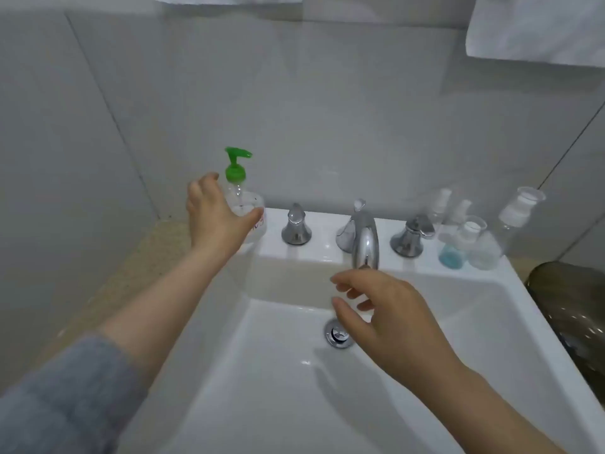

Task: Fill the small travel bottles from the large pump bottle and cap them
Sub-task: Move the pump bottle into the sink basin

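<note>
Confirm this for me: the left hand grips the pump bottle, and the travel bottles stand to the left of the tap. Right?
Not quite. The travel bottles stand to the right of the tap, not the left, as the head view shows. The rest holds: the left hand grips the pump bottle.

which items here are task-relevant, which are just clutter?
Job:
pump bottle, green top, left hand curled round it
small travel bottles, right end of the sink ledge
right hand, empty

Lying about:
faucet
two tap handles
drain
white towels
dark bag at right
</note>
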`<state>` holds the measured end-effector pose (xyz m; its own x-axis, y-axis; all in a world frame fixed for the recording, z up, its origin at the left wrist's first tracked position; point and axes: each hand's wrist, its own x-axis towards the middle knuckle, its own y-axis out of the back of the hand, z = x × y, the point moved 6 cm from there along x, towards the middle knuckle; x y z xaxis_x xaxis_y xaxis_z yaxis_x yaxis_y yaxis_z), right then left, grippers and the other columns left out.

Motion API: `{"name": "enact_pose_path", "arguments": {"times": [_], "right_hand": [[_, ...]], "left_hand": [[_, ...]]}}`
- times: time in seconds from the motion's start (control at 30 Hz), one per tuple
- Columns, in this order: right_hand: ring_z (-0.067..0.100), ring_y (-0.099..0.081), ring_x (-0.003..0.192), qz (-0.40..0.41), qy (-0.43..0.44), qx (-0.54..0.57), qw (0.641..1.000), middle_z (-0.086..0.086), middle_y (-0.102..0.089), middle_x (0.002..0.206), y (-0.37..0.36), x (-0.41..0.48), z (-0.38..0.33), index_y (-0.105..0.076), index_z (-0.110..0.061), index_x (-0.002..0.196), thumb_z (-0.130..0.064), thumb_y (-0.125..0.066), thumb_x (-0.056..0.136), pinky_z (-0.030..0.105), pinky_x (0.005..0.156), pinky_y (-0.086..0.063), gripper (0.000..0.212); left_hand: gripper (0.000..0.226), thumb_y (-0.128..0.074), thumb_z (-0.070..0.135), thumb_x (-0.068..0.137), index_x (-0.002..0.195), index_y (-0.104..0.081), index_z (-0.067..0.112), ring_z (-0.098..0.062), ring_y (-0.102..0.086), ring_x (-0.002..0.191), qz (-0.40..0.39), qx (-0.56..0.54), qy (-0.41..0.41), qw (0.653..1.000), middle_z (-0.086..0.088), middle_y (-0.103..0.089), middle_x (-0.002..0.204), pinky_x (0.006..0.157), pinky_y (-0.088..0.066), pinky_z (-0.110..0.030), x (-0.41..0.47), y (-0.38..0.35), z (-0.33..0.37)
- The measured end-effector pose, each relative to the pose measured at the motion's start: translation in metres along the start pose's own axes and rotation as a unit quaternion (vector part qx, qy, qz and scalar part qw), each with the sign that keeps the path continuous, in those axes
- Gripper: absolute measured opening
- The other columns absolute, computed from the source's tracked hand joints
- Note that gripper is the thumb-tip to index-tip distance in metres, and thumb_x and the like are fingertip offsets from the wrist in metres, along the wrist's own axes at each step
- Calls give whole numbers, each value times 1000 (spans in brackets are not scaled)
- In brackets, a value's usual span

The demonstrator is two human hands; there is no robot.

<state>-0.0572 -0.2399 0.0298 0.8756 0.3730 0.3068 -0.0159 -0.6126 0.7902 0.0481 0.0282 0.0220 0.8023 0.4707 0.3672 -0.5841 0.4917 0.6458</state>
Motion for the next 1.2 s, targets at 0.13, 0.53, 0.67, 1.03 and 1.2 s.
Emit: {"name": "enact_pose_path", "arguments": {"times": [0.13, 0.53, 0.67, 1.03, 1.2], "right_hand": [[0, -60, 90, -7, -8, 2, 1000, -21, -64, 99, -5, 1, 0, -64, -32, 113, -32, -61, 90, 22, 79, -53, 23], [0, -60, 88, 6, -13, -25, 1000, -22, -63, 96, 12, -25, 5, -64, -32, 113, -31, -61, 89, 22, 76, -54, 24], [1, -61, 88, -1, -29, -39, 999, -23, -63, 96, 23, -50, 12, -64, -32, 114, -33, -60, 90, 21, 75, -54, 24], [-1, -58, 83, -30, -97, -75, 992, -23, -60, 98, 31, -101, 53, -60, -32, 117, -34, -57, 92, 21, 79, -47, 26], [1, -58, 85, -33, -112, -82, 990, -20, -60, 98, 28, -106, 74, -60, -31, 117, -36, -56, 92, 20, 78, -44, 26]], "left_hand": [[93, -84, 35, 76, 149, -33, 8, -29, -39, 136, -44, -24, 35, 998, -13, -38, 148, 107, -34, -35, 4, -13, -12], [88, -86, 35, 72, 143, -38, 15, -19, -45, 128, -49, -68, 11, 996, -2, -45, 142, 92, -34, -24, -64, 6, -1], [87, -88, 37, 68, 139, -40, 18, -15, -47, 120, -77, -96, 25, 992, 3, -45, 133, 92, -38, -28, -118, 15, 3], [72, -89, 32, 65, 113, -36, 23, -12, -46, 101, -193, -72, 54, 977, 4, -41, 120, 73, -35, -23, -214, -22, 18], [69, -88, 33, 66, 110, -37, 17, -11, -50, 84, -215, -47, 66, 973, 0, -41, 118, 59, -35, -18, -207, -44, 24]]}}
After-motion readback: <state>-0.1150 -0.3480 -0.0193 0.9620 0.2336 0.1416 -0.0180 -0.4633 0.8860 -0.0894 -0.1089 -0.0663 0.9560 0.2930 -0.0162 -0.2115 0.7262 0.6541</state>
